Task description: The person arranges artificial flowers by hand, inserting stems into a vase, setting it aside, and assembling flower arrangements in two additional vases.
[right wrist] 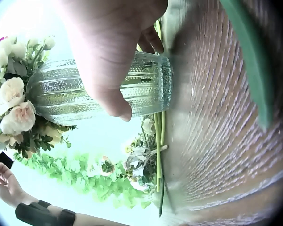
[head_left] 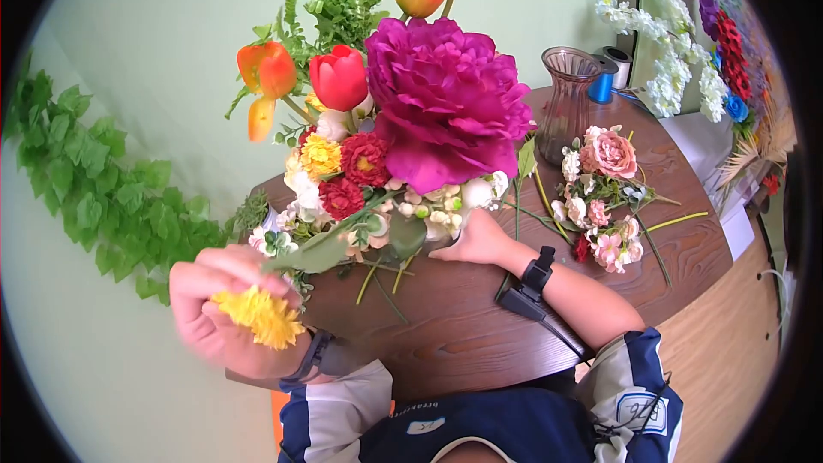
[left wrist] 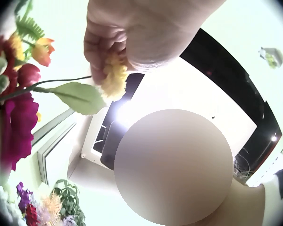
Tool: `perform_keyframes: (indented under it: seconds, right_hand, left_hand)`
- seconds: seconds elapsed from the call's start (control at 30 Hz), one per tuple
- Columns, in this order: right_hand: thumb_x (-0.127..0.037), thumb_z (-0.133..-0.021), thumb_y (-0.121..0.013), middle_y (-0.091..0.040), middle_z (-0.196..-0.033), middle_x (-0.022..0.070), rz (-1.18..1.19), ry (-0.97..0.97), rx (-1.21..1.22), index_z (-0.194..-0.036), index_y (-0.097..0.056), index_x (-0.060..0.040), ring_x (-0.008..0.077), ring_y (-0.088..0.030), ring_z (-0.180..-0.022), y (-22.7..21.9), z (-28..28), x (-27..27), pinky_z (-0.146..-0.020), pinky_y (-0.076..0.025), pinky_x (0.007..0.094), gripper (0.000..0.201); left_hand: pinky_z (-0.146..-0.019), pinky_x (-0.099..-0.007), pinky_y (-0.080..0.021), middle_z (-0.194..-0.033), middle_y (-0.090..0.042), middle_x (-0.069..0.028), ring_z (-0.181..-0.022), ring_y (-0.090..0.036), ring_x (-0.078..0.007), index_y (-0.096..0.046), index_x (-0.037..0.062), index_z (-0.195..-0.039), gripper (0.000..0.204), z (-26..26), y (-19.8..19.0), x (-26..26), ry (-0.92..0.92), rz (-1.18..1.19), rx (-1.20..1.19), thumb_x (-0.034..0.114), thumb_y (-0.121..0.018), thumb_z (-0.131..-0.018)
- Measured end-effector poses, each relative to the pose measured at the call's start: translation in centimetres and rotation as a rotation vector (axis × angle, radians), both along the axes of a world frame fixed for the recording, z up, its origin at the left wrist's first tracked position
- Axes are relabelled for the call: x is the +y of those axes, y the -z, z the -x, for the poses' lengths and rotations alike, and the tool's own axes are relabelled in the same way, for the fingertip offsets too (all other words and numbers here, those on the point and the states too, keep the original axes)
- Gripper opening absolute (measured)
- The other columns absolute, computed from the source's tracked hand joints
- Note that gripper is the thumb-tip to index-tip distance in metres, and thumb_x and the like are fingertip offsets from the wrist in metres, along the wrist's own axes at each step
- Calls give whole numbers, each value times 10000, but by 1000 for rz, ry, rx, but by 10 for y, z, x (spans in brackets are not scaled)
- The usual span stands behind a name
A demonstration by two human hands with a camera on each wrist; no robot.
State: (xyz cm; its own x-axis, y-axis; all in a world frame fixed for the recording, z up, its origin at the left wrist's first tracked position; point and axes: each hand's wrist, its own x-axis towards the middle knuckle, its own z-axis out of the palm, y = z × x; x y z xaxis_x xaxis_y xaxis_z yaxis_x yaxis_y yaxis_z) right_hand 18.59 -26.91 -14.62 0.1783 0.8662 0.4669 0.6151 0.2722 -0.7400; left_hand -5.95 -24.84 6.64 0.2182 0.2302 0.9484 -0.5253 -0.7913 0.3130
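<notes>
An empty, ribbed, pink-tinted glass vase (head_left: 568, 103) stands upright on the round dark wooden table (head_left: 686, 249). A loose bunch of pink and white artificial flowers (head_left: 602, 193) lies just beside it. A green leaf garland (head_left: 94, 180) hangs on the pale green wall (head_left: 154, 43).

Bright, even daylight; fisheye-warped edges, glare and blur in wrist views
</notes>
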Motion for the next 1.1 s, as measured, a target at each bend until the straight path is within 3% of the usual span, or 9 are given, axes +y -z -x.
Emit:
perform_keyframes:
  seconds: [0.1, 0.23, 0.33, 0.37, 0.47, 0.6, 0.77, 0.83, 1.1]
  right_hand:
    - [-210, -619, -801, -571, -1185, 131, -7, -32, 38, -1218, -509, -35, 273, -552, -1077, 0, -1, 0, -949, -412, 349, 689]
    - [-202, -619, -806, -568, -1192, 130, 12, -1, 30, -1229, -502, -39, 272, -545, -1093, 9, -3, 3, -960, -404, 352, 701]
    - [-198, -621, -808, -565, -1200, 129, 19, -5, 30, -1231, -503, -38, 271, -538, -1106, 9, -3, 2, -967, -399, 354, 701]
    - [-198, -621, -808, -565, -1200, 129, 18, -7, 30, -1231, -503, -38, 271, -538, -1106, 7, -3, 2, -967, -399, 354, 701]
    - [-198, -620, -808, -563, -1205, 131, -29, -31, 41, -1232, -503, -39, 271, -535, -1113, 6, -3, 3, -970, -397, 359, 702]
    - [-349, -563, -811, -510, -1192, 265, 10, -46, 23, -1218, -414, 74, 382, -495, -1126, 12, -6, 7, -958, -403, 399, 875]
    - [-345, -563, -816, -525, -1173, 253, -25, -26, -13, -1185, -452, 71, 366, -511, -1104, 9, -3, 6, -936, -418, 395, 832]
    - [-203, -615, -809, -531, -1252, 139, 22, -28, 38, -1252, -488, -39, 287, -505, -1156, 4, -2, 1, -991, -377, 365, 732]
    - [-292, -594, -806, -531, -1199, 193, 36, -34, 31, -1198, -485, 15, 325, -509, -1123, 12, -5, 6, -958, -402, 382, 750]
  left_hand:
    - [-534, -290, -530, -837, -576, -259, -676, -614, -246, -467, -73, -965, 687, -16, 9, -3, 172, 209, -29, 607, -451, -863]
    - [-681, -275, -486, -1088, -486, -223, -743, -559, -217, -446, -98, -1132, 868, -35, 24, 3, 179, 225, -102, 702, -469, -795]
    - [-713, -257, -450, -1096, -495, -172, -859, -544, -189, -460, -60, -1125, 509, -49, 40, 5, -159, 109, 27, 195, -714, -766]
    - [-700, -266, -471, -1035, -529, -125, -833, -572, -176, -548, -2, -1069, 545, -52, 37, 3, -238, 103, 111, -37, -796, -585]
    - [-724, -286, -462, -859, -633, -93, -829, -582, -207, -657, 29, -836, 293, -53, 28, -2, -581, -201, 260, -55, -782, -585]
    - [-743, -315, -464, -801, -661, -48, -820, -580, -226, -705, 59, -851, 236, -52, 25, -3, -721, -346, 315, -9, -761, -633]
    - [-771, -305, -440, -773, -650, -45, -791, -575, -215, -704, 46, -860, 101, -50, 18, -3, -640, -116, 302, 37, -681, -762]
    - [-738, -293, -442, -772, -632, -76, -780, -570, -203, -651, -4, -830, 44, -51, 6, -3, -612, -149, 304, 0, -628, -792]
    - [-727, -295, -469, -810, -623, -116, -738, -582, -201, -568, -67, -864, 34, -36, 16, 33, -686, -268, 389, -55, -560, -834]
